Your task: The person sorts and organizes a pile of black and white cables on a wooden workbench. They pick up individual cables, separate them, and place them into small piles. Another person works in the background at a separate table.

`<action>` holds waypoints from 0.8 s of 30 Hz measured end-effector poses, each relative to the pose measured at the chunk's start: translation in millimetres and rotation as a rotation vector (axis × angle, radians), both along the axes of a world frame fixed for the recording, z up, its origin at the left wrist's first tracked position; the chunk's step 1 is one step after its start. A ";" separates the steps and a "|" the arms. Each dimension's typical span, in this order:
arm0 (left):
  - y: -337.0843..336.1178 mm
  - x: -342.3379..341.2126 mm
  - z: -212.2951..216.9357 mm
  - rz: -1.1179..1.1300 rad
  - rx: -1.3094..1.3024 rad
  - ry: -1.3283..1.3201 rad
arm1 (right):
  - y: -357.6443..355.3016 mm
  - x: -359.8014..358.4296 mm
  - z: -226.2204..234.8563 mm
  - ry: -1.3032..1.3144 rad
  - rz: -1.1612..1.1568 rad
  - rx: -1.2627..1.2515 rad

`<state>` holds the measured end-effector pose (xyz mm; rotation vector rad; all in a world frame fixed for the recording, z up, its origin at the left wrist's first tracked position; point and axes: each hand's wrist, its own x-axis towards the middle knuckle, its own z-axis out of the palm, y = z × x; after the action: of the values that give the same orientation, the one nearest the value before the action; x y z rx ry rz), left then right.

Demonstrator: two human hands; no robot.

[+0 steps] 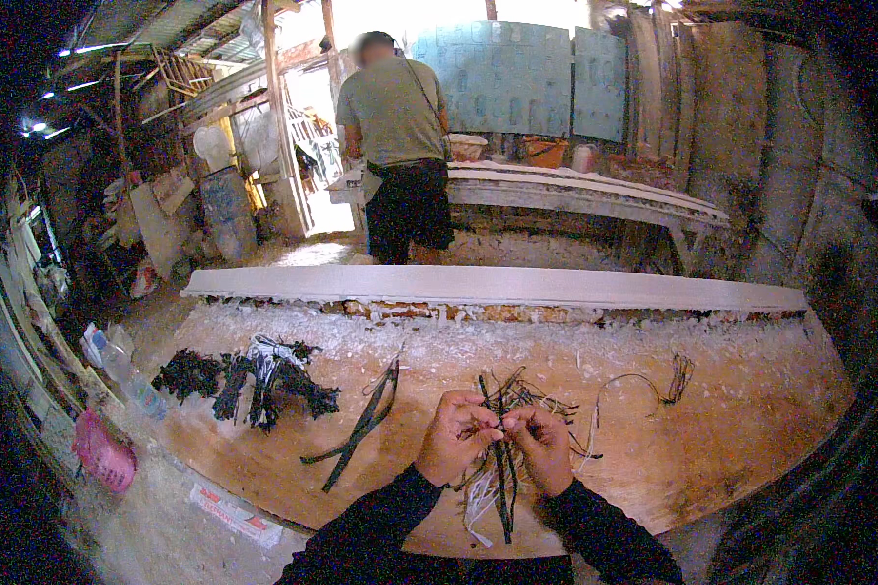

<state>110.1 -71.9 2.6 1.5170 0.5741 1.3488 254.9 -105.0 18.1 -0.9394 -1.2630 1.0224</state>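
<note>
My left hand and my right hand meet over the near middle of the wooden table, thumbs and fingertips pinched together. Between them run narrow black strips, upright in the picture and crossing where my fingertips press on them. Under and around my hands lies a loose tangle of dark and pale strands. Just left of my left hand, a pair of longer black strips lies crossed on the wood. The exact spot where my fingertips meet is partly hidden by the fingers.
Heaped black and white bundles lie at the table's left. A thin tied strand lies on the right. A long white moulding spans the far edge. A plastic bottle and pink basket stand left. A person works beyond.
</note>
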 end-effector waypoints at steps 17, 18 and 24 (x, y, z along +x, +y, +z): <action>10.9 -5.9 -12.6 0.214 0.415 0.397 | 8.0 9.6 5.4 -0.346 -0.095 0.262; 10.9 -5.6 -12.7 0.239 0.446 0.428 | 8.9 10.2 2.7 -0.405 -0.113 0.320; 8.2 -1.8 -15.8 0.308 0.410 0.407 | 9.0 8.0 -10.7 -0.490 -0.189 0.398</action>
<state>108.3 -63.7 -13.3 2.1329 0.8488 1.4568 262.8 -96.0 7.4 -1.0012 -1.6678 0.3740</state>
